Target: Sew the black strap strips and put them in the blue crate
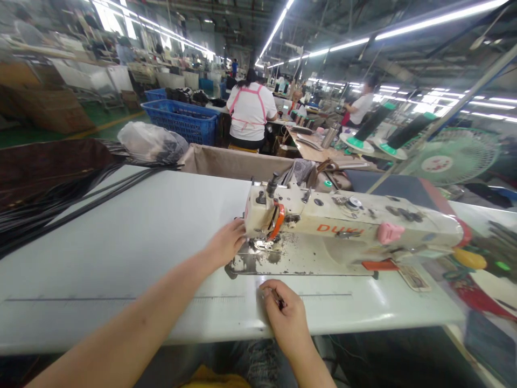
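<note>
A cream sewing machine (343,226) with an orange lever stands on the white table (133,237). My left hand (225,243) rests beside the machine's needle end with its fingers curled toward the head; whether it holds anything is hidden. My right hand (285,315) lies on the table in front of the machine's metal bed (299,261). Its fingers are pinched on a small dark thing that I cannot make out.
A bundle of long black strips (60,207) and dark cloth lie at the table's left. A plastic bag (151,141) and blue baskets (181,118) sit behind. Thread cones (375,126) and a green fan (448,156) stand at the right. A person in a white top sits ahead, with others farther back.
</note>
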Motion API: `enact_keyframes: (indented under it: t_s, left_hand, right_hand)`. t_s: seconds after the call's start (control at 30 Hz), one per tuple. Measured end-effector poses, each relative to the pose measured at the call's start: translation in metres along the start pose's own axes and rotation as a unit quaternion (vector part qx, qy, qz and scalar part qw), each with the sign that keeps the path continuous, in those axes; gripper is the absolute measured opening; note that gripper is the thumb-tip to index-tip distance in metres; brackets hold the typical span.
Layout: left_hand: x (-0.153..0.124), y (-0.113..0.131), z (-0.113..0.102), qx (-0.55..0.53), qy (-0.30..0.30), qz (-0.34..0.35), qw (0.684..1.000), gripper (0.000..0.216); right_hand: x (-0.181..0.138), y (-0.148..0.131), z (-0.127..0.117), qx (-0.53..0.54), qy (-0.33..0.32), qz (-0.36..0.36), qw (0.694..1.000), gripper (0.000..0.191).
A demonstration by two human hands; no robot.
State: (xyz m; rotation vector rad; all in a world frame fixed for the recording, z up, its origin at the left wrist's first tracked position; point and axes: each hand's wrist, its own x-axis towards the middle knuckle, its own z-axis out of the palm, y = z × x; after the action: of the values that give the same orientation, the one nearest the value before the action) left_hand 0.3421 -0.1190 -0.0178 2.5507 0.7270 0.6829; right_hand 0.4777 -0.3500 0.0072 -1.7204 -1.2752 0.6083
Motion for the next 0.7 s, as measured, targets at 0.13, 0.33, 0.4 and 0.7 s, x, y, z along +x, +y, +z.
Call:
enact_keyframes:
  t_s: [0.13, 0.33, 0.4, 0.7]
  left_hand:
    - [0.021, -0.003, -0.003, -0.003, -0.022, 0.034, 0.999, 0.032]
    - [0.018, -0.003, -0.012, 0.019, -0.018, 0.025, 0.999, 0.034]
    - [0.015, -0.006, -0.014, 0.013, -0.026, 0.022, 0.999, 0.025]
    - [0.014, -0.004, -0.018, 0.002, -0.019, 0.005, 1.000, 0.015]
  right_hand:
    - [-0.001, 0.001, 0.000, 0.000, 0.008, -0.005, 1.000, 0.023]
    - [-0.002, -0.005, -0.001, 0.000, 0.007, 0.003, 1.000, 0.021]
    - [-0.003, -0.006, 0.000, -0.003, 0.010, 0.004, 1.000, 0.021]
    - [-0.004, -0.007, -0.001, 0.003, 0.011, -0.001, 1.000, 0.021]
